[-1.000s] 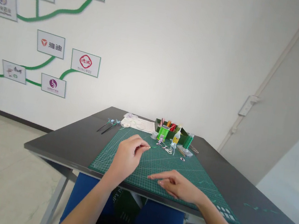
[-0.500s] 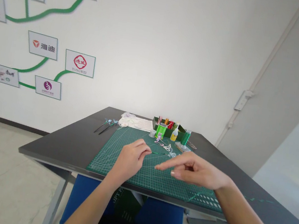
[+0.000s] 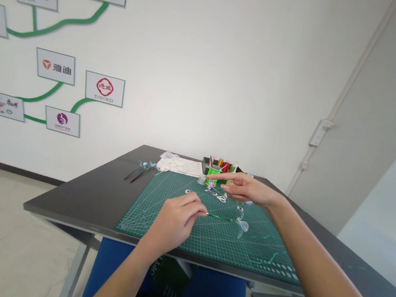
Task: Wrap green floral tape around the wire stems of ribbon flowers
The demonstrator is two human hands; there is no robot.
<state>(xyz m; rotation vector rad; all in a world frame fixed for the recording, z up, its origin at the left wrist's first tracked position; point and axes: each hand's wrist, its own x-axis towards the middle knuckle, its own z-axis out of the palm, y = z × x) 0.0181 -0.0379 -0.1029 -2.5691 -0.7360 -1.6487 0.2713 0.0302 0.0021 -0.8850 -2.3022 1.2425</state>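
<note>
My left hand point(image 3: 177, 219) is closed in a pinch on one end of a thin green flower stem point(image 3: 223, 217). At the stem's other end is a pale, see-through flower point(image 3: 242, 226), pointing right over the mat. My right hand point(image 3: 246, 187) is raised beyond the stem, its index finger stretched out and its thumb apart, with nothing visible in it. That fingertip overlaps the green can point(image 3: 214, 171) in view; whether it touches cannot be told. Beside the can stands a small whitish jar point(image 3: 201, 179). White-handled scissors point(image 3: 220, 198) lie below the right hand.
A green cutting mat point(image 3: 160, 202) covers the middle of the dark table point(image 3: 98, 193). At the back are a box of coloured thread spools point(image 3: 225, 166) and a white sheet point(image 3: 186, 166). Dark-stemmed flowers point(image 3: 142, 172) lie at the left. The wall stands behind.
My right hand has moved up and away, toward the green can. My left hand has shifted slightly right and nearer me with the stem, and the pale flower now shows clearly.
</note>
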